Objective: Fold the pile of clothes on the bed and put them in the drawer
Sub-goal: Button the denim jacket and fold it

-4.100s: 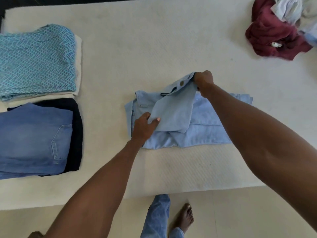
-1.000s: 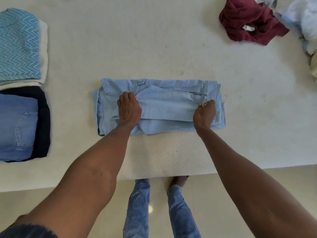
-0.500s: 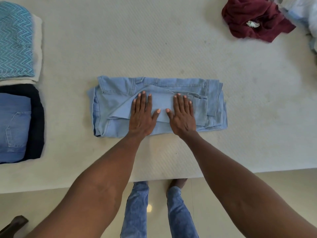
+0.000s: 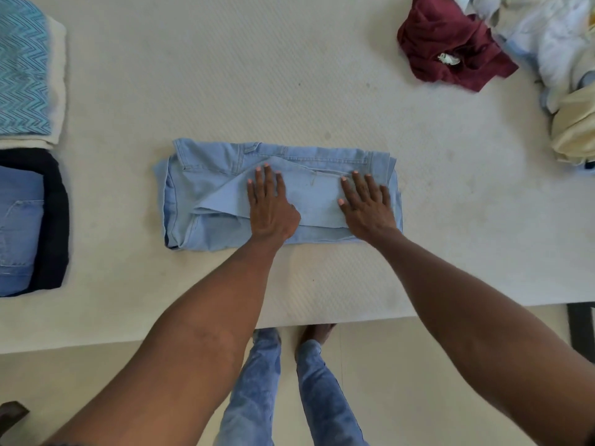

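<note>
A light blue denim garment (image 4: 206,188) lies folded into a wide rectangle in the middle of the cream bed (image 4: 257,75). My left hand (image 4: 270,204) presses flat on its centre with straight fingers. My right hand (image 4: 365,206) presses flat on its right part, fingers spread. An unfolded pile sits at the far right: a maroon garment (image 4: 444,43), white clothes (image 4: 547,37) and a pale yellow piece (image 4: 573,127).
Folded stacks lie at the left edge: a teal zigzag top (image 4: 22,66) on a cream item, and blue jeans (image 4: 19,226) on a dark garment. The bed's front edge (image 4: 128,329) runs below my arms. My legs stand on the floor beneath.
My hands folded a flap over the denim garment, then laid flat on it. In the last half second they slid apart, the right hand moving toward the garment's right end.
</note>
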The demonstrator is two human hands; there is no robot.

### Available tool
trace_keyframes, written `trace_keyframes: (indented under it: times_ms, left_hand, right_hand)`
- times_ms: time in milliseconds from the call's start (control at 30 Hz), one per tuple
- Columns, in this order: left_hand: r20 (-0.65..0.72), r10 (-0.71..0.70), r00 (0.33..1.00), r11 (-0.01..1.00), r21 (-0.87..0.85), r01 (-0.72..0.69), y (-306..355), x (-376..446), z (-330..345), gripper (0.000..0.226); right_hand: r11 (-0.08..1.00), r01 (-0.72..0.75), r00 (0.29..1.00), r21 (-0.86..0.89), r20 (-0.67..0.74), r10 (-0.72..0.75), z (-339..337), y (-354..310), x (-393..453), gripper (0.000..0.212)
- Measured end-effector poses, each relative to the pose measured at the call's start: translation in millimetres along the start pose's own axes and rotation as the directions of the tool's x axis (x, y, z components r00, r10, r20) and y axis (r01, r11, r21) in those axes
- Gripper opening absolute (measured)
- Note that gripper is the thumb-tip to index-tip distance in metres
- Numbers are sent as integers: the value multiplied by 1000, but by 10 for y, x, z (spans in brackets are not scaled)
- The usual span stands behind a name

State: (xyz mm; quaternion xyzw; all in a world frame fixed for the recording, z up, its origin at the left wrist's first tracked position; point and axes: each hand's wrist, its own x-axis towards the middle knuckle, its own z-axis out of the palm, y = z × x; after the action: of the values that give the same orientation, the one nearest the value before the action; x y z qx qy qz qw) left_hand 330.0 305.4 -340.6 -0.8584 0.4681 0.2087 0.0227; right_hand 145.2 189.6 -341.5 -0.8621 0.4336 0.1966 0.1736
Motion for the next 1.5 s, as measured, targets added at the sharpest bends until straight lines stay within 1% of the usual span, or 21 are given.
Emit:
trace_keyframes:
  times_ms: [67, 133, 200, 267, 300, 400, 467, 567, 667, 800, 967, 1033, 1100, 1167, 1233, 1267, 1333, 1367, 1400, 1467, 1500]
  left_hand:
    - [51, 56, 997, 997, 52, -59, 151, -93, 34, 76]
    - [68, 9, 998, 998, 65, -13, 275, -138, 53, 75]
    - [46, -1, 999, 1000, -29, 3, 471, -209, 46, 74]
    - [21, 94, 995, 986, -141, -90, 737, -298, 76, 73]
    - [29, 126, 992, 970, -212, -117, 857, -342, 96, 73]
    - [82, 90, 993, 935, -352, -55, 1283, -454, 249, 93]
    - [67, 37, 997, 941, -338, -12, 1566, -443, 351, 115]
    - [30, -102, 994, 959, -261, 107, 1861, -377, 518, 139]
    - [56, -186, 981, 945, -264, 194, 2045, -360, 611, 143]
    - [93, -315, 944, 905, -270, 329, 2353, -318, 522, 132]
    - [165, -450, 878, 833, -278, 479, 2509, -212, 495, 87]
    - [191, -435, 880, 835, -281, 474, 2458, -260, 443, 78]
    - [244, -325, 914, 841, -368, 397, 2344, -275, 326, 76]
    - [239, -248, 939, 727, -595, 343, 2088, -254, 192, 61]
    - [241, -188, 952, 532, -790, 305, 1749, -310, -111, 37]
    - [251, -144, 957, 426, -857, 289, 1565, -351, -250, 28]
    - [242, -47, 969, 294, -924, 244, 1149, -435, -446, 19]
    - [245, -4, 970, 222, -945, 240, 970, -501, -526, 16]
    - [246, 14, 969, 128, -962, 242, 752, -575, -618, 21]
    - [249, 43, 968, -164, -954, 253, 386, -675, -717, 45]
    - [246, 37, 969, -276, -929, 247, 146, -724, -774, 49]
  right_hand:
    - [995, 74, 997, -59, 26, -73, -137, 201, -89, 59]
    - [996, 88, 994, 12, 62, -89, -290, 284, -75, 58]
    - [979, 44, 997, 198, 46, -54, -504, 301, 20, 48]
    - [883, -95, 995, 460, 47, 83, -808, 361, 165, 32]
    - [839, -145, 989, 524, 71, 126, -932, 415, 227, 27]
    - [887, -140, 990, 441, 44, 134, -1133, 698, 466, 23]
    - [925, -115, 993, 362, 5, 121, -1207, 768, 667, 30]
    - [956, 29, 993, 293, 105, -63, -1180, 749, 948, 50]
    - [977, 140, 974, 159, 154, -164, -1029, 810, 1101, 56]
    - [986, 149, 965, 79, 207, -163, -963, 815, 1139, 68]
    - [976, 165, 964, 140, 184, -190, -902, 708, 1099, 38]
    - [972, 142, 966, 189, 188, -177, -938, 685, 1078, 25]
    - [956, 111, 963, 270, 208, -170, -1036, 669, 1033, 24]
    - [928, 108, 953, 356, 230, -199, -1189, 648, 1006, 45]
    - [888, 111, 930, 445, 268, -251, -1382, 548, 965, 57]
    - [856, 85, 915, 510, 300, -269, -1481, 472, 948, 50]
    - [781, 28, 881, 625, 353, -314, -1668, 229, 910, 28]
    - [741, 10, 867, 671, 363, -341, -1741, 82, 880, 24]
    - [690, -20, 856, 723, 369, -362, -1804, -137, 858, 29]
    - [610, -72, 842, 789, 376, -387, -1902, -541, 848, 41]
    - [595, -75, 839, 800, 373, -396, -1942, -816, 838, 45]
